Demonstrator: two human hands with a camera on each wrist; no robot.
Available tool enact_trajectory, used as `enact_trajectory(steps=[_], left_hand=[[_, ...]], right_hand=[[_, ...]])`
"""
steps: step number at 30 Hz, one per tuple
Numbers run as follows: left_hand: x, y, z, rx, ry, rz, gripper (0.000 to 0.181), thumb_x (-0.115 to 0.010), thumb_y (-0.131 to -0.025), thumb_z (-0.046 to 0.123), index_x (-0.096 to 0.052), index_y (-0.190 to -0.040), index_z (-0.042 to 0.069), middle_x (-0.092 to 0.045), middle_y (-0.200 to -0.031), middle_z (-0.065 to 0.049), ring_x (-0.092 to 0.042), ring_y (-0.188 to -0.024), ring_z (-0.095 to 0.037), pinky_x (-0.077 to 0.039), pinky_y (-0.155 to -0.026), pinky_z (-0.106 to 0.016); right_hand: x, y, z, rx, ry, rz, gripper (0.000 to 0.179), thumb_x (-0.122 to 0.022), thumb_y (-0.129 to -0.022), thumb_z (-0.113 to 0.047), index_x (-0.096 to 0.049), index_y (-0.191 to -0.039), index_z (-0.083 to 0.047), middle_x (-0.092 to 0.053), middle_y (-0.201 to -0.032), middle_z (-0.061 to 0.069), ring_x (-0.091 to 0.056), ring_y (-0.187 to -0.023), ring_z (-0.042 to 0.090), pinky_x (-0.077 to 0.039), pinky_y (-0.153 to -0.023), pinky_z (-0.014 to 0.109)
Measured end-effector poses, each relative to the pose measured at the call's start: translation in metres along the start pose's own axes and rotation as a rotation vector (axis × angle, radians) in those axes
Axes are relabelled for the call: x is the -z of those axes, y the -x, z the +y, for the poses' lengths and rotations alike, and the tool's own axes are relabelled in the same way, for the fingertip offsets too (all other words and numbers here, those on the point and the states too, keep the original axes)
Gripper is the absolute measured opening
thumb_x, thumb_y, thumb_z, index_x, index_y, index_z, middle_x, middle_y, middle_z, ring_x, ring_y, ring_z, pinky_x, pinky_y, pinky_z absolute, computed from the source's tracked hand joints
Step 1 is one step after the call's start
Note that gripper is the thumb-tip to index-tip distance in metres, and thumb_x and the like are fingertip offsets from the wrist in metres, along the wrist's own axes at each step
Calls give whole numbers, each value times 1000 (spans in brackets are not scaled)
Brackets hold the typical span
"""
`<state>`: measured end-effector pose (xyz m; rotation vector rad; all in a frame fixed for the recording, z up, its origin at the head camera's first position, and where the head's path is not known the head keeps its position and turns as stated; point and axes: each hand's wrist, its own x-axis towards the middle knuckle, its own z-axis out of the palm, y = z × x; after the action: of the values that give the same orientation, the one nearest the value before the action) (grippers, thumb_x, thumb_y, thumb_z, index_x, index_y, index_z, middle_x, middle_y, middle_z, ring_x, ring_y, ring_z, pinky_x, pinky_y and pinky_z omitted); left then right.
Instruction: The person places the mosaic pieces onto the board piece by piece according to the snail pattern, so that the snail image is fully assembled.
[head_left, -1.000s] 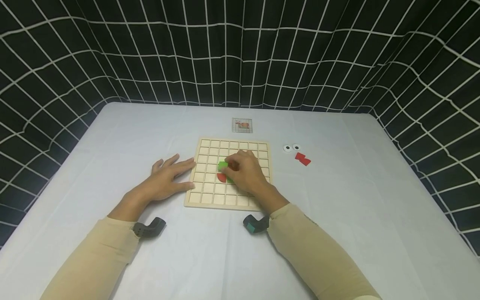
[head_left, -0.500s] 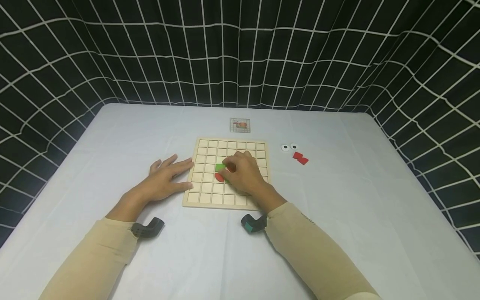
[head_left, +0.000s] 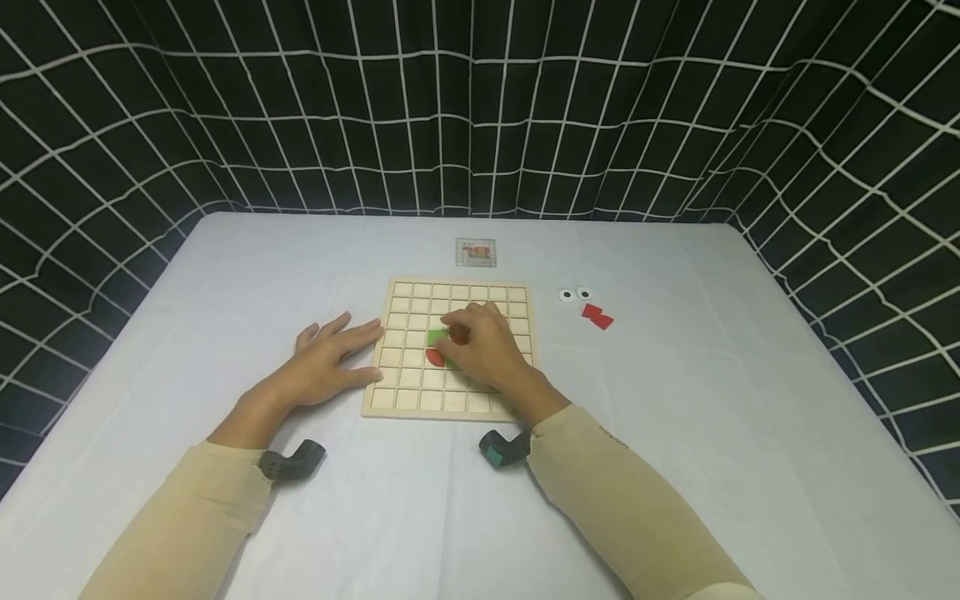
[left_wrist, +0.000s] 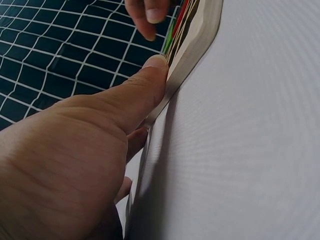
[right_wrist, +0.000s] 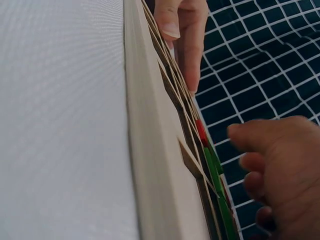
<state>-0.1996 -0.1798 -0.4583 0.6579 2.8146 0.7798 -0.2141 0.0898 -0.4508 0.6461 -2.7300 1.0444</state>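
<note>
The left hand (head_left: pixel 326 364), fingers straight, touches the board (head_left: pixel 409 399); the right hand (head_left: pixel 486 343) curls above it by a green square (head_left: pixel 437 337) and red piece (head_left: pixel 435 357) — any grip is unclear. Placing seems underway — careful alignment probably comes next.

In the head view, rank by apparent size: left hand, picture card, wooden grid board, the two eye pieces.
Largest to smallest:
1. wooden grid board
2. left hand
3. picture card
4. left eye piece and right eye piece: they look alike, so unranked.
</note>
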Motion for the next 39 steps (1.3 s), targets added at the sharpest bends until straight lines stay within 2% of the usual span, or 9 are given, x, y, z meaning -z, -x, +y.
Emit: enact_trajectory(steps=[7, 14, 20, 24, 26, 29, 32, 34, 39], left_hand=[[-1, 1, -2, -6, 7, 1, 72, -66, -88, 49, -43, -147, 15, -32, -153, 0, -5, -144, -34, 9, -108, -59], [1, 0, -1, -13, -14, 9, 71, -66, -88, 49, -44, -146, 16, -34, -153, 0, -6, -144, -34, 7, -109, -59], [0, 2, -1, -9, -5, 10, 71, -67, -88, 48, -44, -146, 15, -34, -153, -1, -7, -144, -35, 8, -109, -59], [-2, 2, 1, -7, -3, 8, 72, -67, -87, 49, -44, -146, 15, -33, -153, -1, -6, -144, -35, 8, -109, -59], [-2, 2, 0, -4, -1, 9, 72, -67, -87, 49, -44, -146, 15, -34, -153, -1, -6, -144, -35, 7, -109, -59], [-2, 2, 1, -10, -1, 6, 72, -67, -87, 49, -44, -146, 15, -33, -153, -1, -6, -144, -35, 7, -109, -59], [-1, 1, 1, -22, -3, 5, 71, -67, -88, 48, -44, -146, 15, -34, -153, -1, -6, -144, -36, 7, -108, -60], [0, 1, 2, -27, -4, 8, 71, -67, -88, 47, -44, -146, 14, -34, -153, -1, -7, -144, -36, 6, -108, -60], [0, 2, 2, -16, 6, 10, 70, -68, -88, 46, -45, -146, 14, -34, -152, -1, -7, -144, -36, 7, -108, -60]], right_hand=[[11, 0, 1, 72, -131, 105, 27, -76, -82, -14, -72, -105, -2, -58, -75, -3, -47, -77, 16, -41, -73, 32], [31, 4, 7, -26, -147, 172, 30, -77, -84, -19, -71, -109, -4, -52, -73, 3, -48, -84, 18, -43, -67, 33], [26, 5, 10, -93, -99, 100, 30, -75, -84, -19, -70, -112, -6, -51, -75, 5, -45, -84, 19, -39, -68, 34], [17, 3, 11, -92, -63, 68, 30, -76, -82, -18, -71, -110, -9, -52, -76, 1, -43, -81, 19, -39, -69, 34], [12, 1, 10, -72, -33, 61, 30, -77, -82, -19, -71, -110, -9, -53, -76, 1, -44, -80, 19, -41, -77, 35], [8, -1, 9, -67, 33, 51, 29, -76, -82, -19, -71, -110, -11, -55, -76, -2, -45, -79, 18, -41, -78, 35], [5, -1, 8, -67, 93, 38, 30, -75, -82, -21, -71, -111, -13, -55, -76, -3, -45, -80, 18, -40, -77, 34], [3, -1, 8, -70, 115, 35, 29, -74, -83, -22, -71, -111, -14, -55, -76, -3, -44, -80, 18, -38, -70, 32], [3, -2, 7, -61, 108, 51, 30, -75, -82, -21, -71, -111, -13, -55, -76, -3, -44, -80, 17, -38, -70, 32]])
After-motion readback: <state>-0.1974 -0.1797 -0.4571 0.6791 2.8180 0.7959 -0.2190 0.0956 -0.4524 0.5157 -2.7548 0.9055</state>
